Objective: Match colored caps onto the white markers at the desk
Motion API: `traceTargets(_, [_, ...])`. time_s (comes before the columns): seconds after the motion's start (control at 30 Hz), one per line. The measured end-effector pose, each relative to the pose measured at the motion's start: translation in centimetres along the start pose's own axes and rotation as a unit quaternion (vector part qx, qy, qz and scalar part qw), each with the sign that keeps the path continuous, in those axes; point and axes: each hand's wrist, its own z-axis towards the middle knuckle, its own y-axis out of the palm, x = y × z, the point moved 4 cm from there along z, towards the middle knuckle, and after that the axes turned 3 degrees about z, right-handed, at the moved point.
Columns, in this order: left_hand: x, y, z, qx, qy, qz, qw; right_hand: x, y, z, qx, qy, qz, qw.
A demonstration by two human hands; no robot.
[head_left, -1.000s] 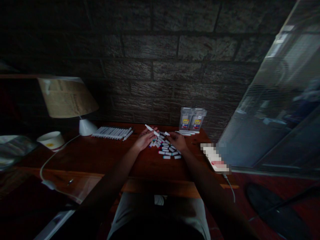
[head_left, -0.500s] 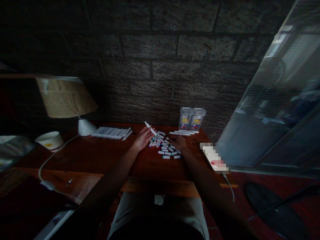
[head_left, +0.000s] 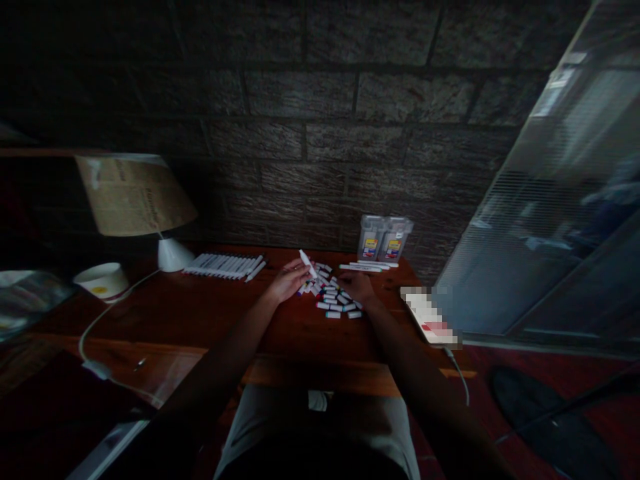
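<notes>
My left hand [head_left: 289,280] is closed round a white marker [head_left: 307,262] that points up and away from me. My right hand [head_left: 357,287] rests on the right side of a heap of small marker caps [head_left: 334,301] on the wooden desk [head_left: 200,313]; its fingers are curled, and whether they hold a cap is too dark to tell. A row of white markers [head_left: 225,265] lies to the left of my left hand. A few more markers [head_left: 367,267] lie behind the heap.
Two clear plastic marker cases [head_left: 384,238] stand against the brick wall. A table lamp [head_left: 135,200] and a paper cup [head_left: 103,280] stand at the left, with a cable [head_left: 95,327] across the desk. A white device [head_left: 430,317] lies at the right edge, beside a glass panel.
The marker in my left hand has tilted more upright and shifted slightly right. My right hand has drawn back a little onto the heap of caps.
</notes>
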Motion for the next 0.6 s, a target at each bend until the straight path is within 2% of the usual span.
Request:
traceTargets(0.3, [0.3, 0.3, -0.2, 0.006, -0.013, -0.004, 1.0, -0.1, 0.1, 0.0, 0.003, 0.023, -0.008, 1.0])
traceTargets(0.5, [0.5, 0.3, -0.2, 0.001, -0.017, -0.002, 1.0, -0.2, -0.2, 0.4, 0.058, 0.023, 0.098, 0.993])
traceTargets(0.6, [0.4, 0.2, -0.2, 0.004, -0.023, 0.002, 1.0, -1.1, -0.8, 0.3, 0.081, -0.019, 0.143, 0.986])
